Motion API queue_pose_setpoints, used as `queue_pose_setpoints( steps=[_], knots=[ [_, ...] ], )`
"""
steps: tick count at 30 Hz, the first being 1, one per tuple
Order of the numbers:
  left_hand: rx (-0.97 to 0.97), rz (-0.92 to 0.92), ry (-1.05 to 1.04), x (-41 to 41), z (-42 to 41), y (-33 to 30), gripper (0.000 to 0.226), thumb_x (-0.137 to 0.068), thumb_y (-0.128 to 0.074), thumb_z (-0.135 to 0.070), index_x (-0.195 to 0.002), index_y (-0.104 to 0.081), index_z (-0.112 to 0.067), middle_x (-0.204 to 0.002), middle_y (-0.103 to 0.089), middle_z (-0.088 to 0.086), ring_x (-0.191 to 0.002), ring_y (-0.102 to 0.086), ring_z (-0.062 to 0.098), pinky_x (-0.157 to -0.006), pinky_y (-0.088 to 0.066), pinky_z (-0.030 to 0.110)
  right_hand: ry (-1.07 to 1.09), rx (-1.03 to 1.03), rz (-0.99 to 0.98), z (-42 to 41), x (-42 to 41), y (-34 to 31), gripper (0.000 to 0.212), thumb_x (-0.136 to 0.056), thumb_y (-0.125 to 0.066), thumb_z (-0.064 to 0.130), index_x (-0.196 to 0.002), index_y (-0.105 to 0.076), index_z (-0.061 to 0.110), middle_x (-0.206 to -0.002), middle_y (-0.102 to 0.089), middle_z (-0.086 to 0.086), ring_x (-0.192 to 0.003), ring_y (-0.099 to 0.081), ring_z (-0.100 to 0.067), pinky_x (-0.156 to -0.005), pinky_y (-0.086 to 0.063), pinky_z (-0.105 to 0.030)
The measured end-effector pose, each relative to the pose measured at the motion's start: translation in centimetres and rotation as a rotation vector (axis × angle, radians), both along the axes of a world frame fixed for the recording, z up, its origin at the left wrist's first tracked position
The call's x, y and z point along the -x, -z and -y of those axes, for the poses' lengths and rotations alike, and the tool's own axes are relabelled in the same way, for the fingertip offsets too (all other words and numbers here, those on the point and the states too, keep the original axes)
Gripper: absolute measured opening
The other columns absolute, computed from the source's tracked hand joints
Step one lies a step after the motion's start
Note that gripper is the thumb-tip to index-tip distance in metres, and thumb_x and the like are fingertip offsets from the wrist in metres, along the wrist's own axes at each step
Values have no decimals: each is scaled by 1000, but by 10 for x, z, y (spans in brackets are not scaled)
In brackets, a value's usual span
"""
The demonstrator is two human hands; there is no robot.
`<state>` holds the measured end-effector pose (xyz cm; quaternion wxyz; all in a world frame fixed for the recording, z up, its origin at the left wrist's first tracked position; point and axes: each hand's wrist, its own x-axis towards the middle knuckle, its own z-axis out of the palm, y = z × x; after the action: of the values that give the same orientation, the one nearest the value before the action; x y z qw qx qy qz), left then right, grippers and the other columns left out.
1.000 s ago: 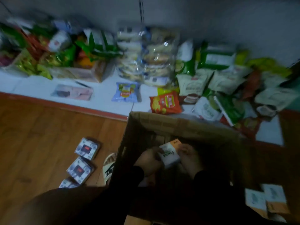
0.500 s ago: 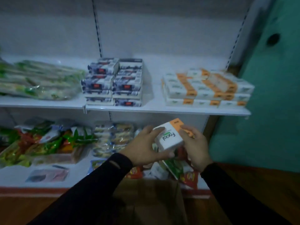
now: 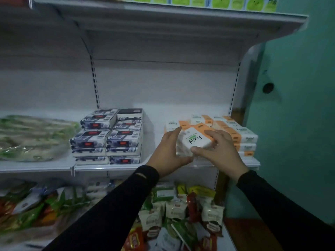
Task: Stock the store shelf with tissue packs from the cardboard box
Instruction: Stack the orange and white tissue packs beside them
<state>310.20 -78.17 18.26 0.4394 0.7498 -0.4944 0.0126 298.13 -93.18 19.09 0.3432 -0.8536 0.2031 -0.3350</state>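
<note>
A white and orange tissue pack (image 3: 194,139) marked "facial" is held between both my hands in front of the middle shelf (image 3: 126,166). My left hand (image 3: 169,151) grips its left side and underside. My right hand (image 3: 220,147) grips its right side, thumb under the front corner. Just behind it lies a stack of matching white and orange packs (image 3: 241,137) at the shelf's right end. The cardboard box is out of view.
Dark blue and white tissue packs (image 3: 108,136) are stacked mid-shelf, with bagged green goods (image 3: 30,138) to the left. Snack bags (image 3: 172,214) fill the lower shelf. A higher shelf (image 3: 163,17) overhangs. A teal wall (image 3: 299,105) stands at right.
Both hands lifted the pack out of the cardboard box and carried it up and forward to the middle shelf, reaching the white and orange stack. My view rose from the floor to the shelves.
</note>
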Motion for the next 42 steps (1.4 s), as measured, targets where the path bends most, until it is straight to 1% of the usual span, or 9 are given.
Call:
queue_pose_setpoints(
  steps=[3, 6, 9, 13, 17, 21, 30, 36, 42],
  knots=[
    [-127, 67, -98, -26, 8, 7, 91, -82, -70, -43, -152, -16, -20, -153, -26, 0, -138, -31, 17, -108, -27, 25, 78, 12, -10, 27, -21, -4, 75, -72, -81, 47, -137, -52, 22, -148, -29, -2, -127, -40, -17, -105, -34, -24],
    [-322, 171, -212, -53, 11, 26, 77, -88, -58, -51, -148, -26, -15, -150, -31, 7, -136, -32, 22, -107, -30, 30, 158, 9, -65, 50, -43, -2, 80, -79, -75, 49, -144, -44, 15, -152, -25, -6, -135, -36, -24, -109, -30, -28],
    [-524, 232, -304, -72, 18, 49, 76, -87, -46, -65, -141, -36, -11, -147, -36, 10, -135, -32, 25, -108, -31, 35, 202, 45, -186, 63, -60, 5, 79, -85, -64, 56, -147, -37, 16, -157, -17, -5, -142, -26, -28, -113, -27, -37],
    [-635, 266, -337, -92, 28, 68, 84, -81, -31, -80, -124, -50, -11, -133, -48, 9, -124, -41, 26, -101, -37, 37, 244, 127, -232, 71, -73, 10, 73, -90, -52, 59, -150, -34, 20, -162, -8, -3, -148, -14, -29, -117, -21, -41],
    [-656, 278, -307, -104, 33, 76, 86, -76, -31, -85, -118, -51, -13, -130, -48, 7, -122, -42, 23, -100, -37, 37, 201, 285, -167, 68, -79, 8, 60, -94, -50, 52, -146, -40, 23, -160, -17, -2, -146, -17, -24, -117, -20, -38],
    [-601, 336, -309, -108, 36, 82, 90, -72, -25, -90, -116, -49, -15, -128, -48, 5, -121, -41, 21, -102, -36, 37, 75, 435, -342, 75, -86, 22, 58, -97, -37, 56, -147, -39, 27, -158, -29, -3, -146, -19, -22, -120, -14, -44],
    [-542, 425, -344, -107, 37, 91, 93, -67, -10, -94, -110, -45, -20, -122, -48, 1, -118, -42, 19, -102, -37, 36, 121, 463, -535, 103, -105, 21, 69, -95, -20, 67, -152, -25, 30, -162, -20, -4, -149, -13, -25, -120, -3, -50],
    [-549, 448, -353, -109, 37, 93, 89, -70, -12, -92, -111, -44, -20, -124, -48, 1, -120, -42, 20, -102, -37, 36, 140, 480, -532, 122, -126, 22, 79, -89, -13, 76, -151, -29, 30, -159, -26, -6, -147, -19, -27, -119, -10, -53],
    [-563, 454, -359, -109, 39, 93, 88, -70, -12, -92, -110, -44, -21, -123, -48, 1, -119, -42, 19, -102, -37, 36, 169, 466, -535, 131, -135, 14, 78, -88, -11, 74, -145, -38, 29, -150, -41, -4, -136, -37, -26, -113, -27, -53]
  ],
)
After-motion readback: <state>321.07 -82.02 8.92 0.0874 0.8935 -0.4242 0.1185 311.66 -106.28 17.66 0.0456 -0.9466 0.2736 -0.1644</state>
